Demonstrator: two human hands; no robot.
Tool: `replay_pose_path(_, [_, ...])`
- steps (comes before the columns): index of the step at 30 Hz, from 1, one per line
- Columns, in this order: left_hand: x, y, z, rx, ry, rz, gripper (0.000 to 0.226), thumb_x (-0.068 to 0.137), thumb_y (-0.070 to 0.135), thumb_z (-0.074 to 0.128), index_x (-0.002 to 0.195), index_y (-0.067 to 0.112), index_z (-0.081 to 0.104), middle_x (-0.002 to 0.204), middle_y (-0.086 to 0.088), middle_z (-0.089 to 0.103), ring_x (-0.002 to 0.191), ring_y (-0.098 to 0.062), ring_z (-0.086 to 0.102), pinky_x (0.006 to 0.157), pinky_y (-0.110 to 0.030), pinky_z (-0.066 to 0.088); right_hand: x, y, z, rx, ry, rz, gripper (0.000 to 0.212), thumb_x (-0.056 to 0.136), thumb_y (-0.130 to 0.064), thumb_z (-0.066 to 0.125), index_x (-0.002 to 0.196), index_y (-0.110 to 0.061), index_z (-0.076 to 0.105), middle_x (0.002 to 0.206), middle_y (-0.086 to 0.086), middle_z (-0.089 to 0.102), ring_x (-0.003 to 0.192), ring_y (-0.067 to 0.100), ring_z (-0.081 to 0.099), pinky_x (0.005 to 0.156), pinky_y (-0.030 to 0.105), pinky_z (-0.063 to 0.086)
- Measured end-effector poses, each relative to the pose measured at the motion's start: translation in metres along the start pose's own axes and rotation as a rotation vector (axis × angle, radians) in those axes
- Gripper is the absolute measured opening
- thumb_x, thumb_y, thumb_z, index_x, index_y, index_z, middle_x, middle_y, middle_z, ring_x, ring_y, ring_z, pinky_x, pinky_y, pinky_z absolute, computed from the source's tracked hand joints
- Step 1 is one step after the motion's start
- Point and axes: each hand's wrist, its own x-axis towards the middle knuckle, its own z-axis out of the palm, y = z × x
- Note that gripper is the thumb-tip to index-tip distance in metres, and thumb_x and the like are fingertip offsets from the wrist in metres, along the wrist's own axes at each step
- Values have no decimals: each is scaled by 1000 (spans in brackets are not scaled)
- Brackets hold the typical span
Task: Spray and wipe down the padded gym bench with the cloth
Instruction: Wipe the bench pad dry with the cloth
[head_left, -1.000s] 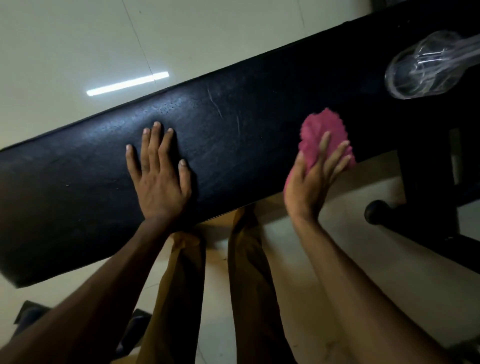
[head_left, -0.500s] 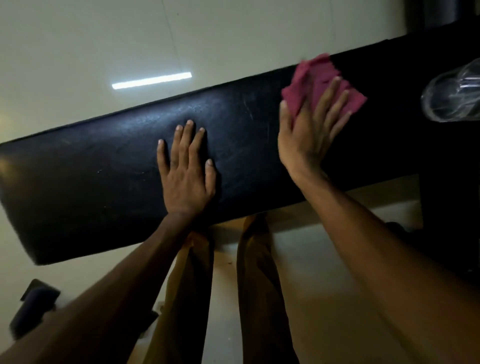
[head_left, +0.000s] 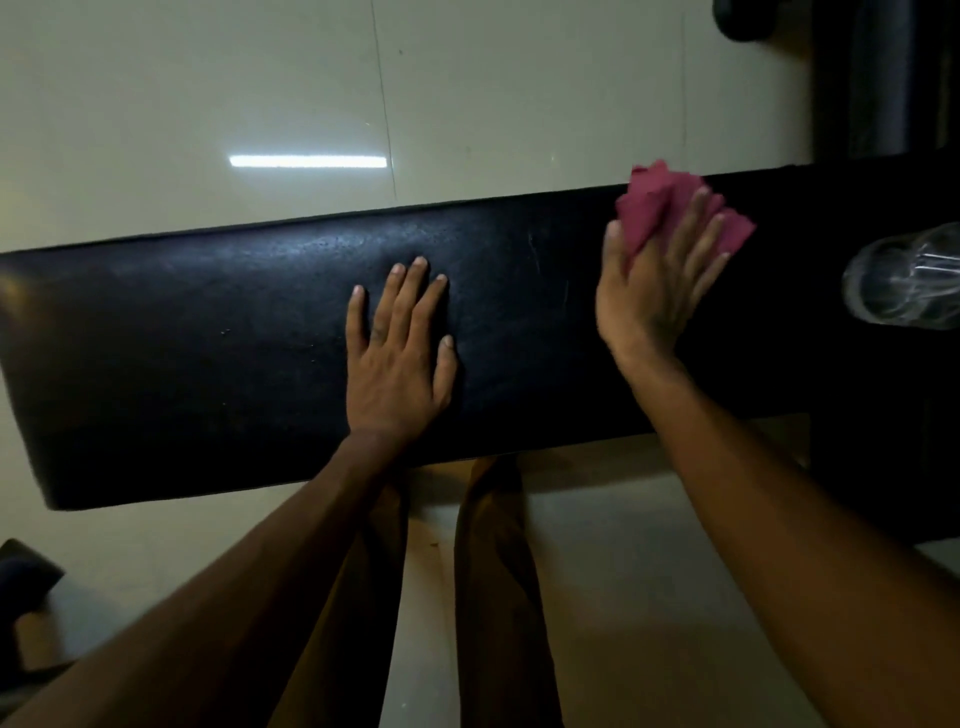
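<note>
Padded gym bench (head_left: 208, 364): black, lay crosswise under both hands. Pink cloth (head_left: 670, 213): bunched under right hand (head_left: 654, 296), its fingers (head_left: 691, 218) straight, slightly spread, pressing cloth onto pad near far edge. Left hand (head_left: 395, 358): flat on mid-pad, fingers (head_left: 410, 291) loosely spread, bracing. Clear spray bottle (head_left: 904, 283): on pad, beyond right fingertips. Step judged: wiping. Next move likely needs strokes toward uncovered pad left of left fingers.

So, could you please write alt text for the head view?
A right hand presses a crumpled pink cloth on a black padded bench, while the left hand rests flat beside it. A clear plastic bottle lies at the right edge.
</note>
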Motion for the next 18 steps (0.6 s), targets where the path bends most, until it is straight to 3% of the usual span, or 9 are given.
replay_pose_path(4, [0, -1, 0, 5, 0, 4, 61, 98, 33, 45, 155, 15, 29, 165, -7, 21, 154, -21, 13, 124, -53, 7, -44, 3, 12, -233, -175, -609, 72, 94, -57, 26, 159, -32, 9, 167, 10, -5, 153, 36, -2, 123, 53, -3])
replay_pose_path(6, [0, -1, -3, -3, -20, 8, 61, 99, 34, 44, 155, 16, 28, 165, -7, 20, 154, -21, 12, 125, -53, 5, -37, 17, 9, -187, -111, -487, 68, 96, -56, 27, 158, -37, 11, 168, 8, 2, 154, 34, 2, 124, 53, 0])
replay_pose_path(8, [0, -1, -4, -12, -35, 10, 62, 99, 35, 44, 156, 16, 27, 166, -7, 18, 155, -21, 10, 125, -52, 3, -46, 8, 15, -6, 39, -77, 63, 99, -56, 29, 157, -34, 17, 167, 12, 9, 153, 36, 6, 123, 59, 4])
replay_pose_path(9, [1, -2, -3, -8, -36, 9, 62, 100, 35, 43, 156, 16, 26, 166, -7, 18, 155, -21, 10, 125, -52, 4, -56, -8, 18, 64, 80, 23, 64, 99, -54, 32, 156, -28, 19, 166, 15, 11, 152, 39, 8, 121, 62, 7])
replay_pose_path(11, [1, -2, -3, 2, -36, 13, 62, 100, 35, 43, 156, 15, 27, 166, -8, 18, 154, -21, 11, 125, -53, 5, -82, -27, 27, -34, -2, -174, 73, 98, -58, 29, 158, -18, 19, 165, 18, 4, 152, 42, 7, 122, 61, 3])
replay_pose_path(13, [-1, -4, -5, -27, -33, 35, 61, 100, 35, 44, 156, 13, 29, 165, -9, 20, 154, -23, 13, 125, -53, 7, -93, -18, 29, -245, -164, -568, 74, 94, -61, 24, 159, -30, 7, 165, 12, -7, 153, 39, 2, 123, 56, 0])
replay_pose_path(14, [-2, -6, -8, -49, -28, 30, 61, 100, 34, 44, 155, 12, 29, 165, -10, 20, 154, -24, 13, 125, -52, 8, -89, -11, 25, -289, -193, -652, 73, 93, -58, 27, 158, -35, 4, 166, 11, -5, 153, 37, 1, 123, 56, 2])
replay_pose_path(16, [-8, -19, -16, -55, -12, -52, 61, 100, 34, 44, 155, 11, 29, 165, -12, 20, 154, -27, 13, 125, -52, 8, -79, -4, 24, -265, -142, -548, 72, 93, -53, 32, 158, -38, 6, 168, 8, 1, 154, 35, 2, 123, 57, 3])
replay_pose_path(18, [-22, -43, -25, -8, -6, -153, 62, 101, 37, 43, 156, 11, 27, 165, -13, 18, 154, -28, 10, 124, -54, 6, -82, -20, 27, -149, -66, -262, 68, 96, -58, 27, 159, -36, 10, 168, 9, 2, 154, 35, 1, 123, 58, 2])
